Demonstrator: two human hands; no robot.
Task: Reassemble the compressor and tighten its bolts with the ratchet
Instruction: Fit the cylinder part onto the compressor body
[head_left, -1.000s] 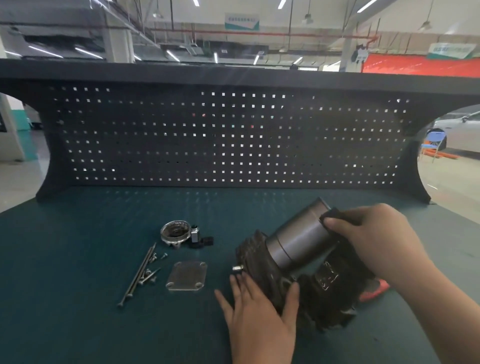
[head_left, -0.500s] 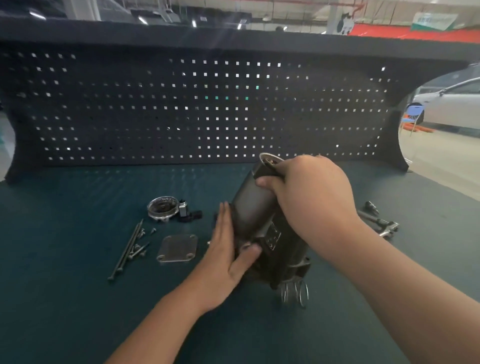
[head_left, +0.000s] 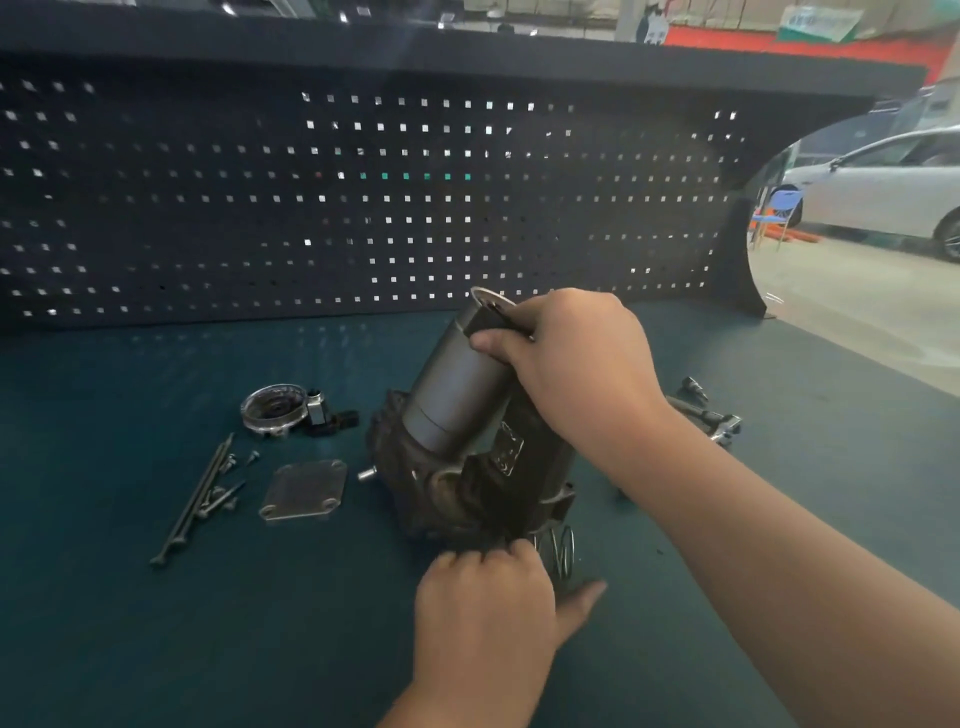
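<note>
The dark compressor stands tilted on the green bench, its grey cylinder pointing up and away. My right hand grips the top of the cylinder. My left hand is at the compressor's near bottom edge, fingers curled against it, thumb stretched right beside a coil spring. Left of the compressor lie a square metal cover plate, long and short bolts and a round ring part. The ratchet lies behind my right forearm, partly hidden.
A dark pegboard walls off the back of the bench. A small black and silver fitting sits beside the ring part. Off the bench at the right are a concrete floor and a white car.
My left hand has moved from the compressor's left side down to its near bottom edge. The compressor is propped more upright under my right hand, and the view has dipped closer.
</note>
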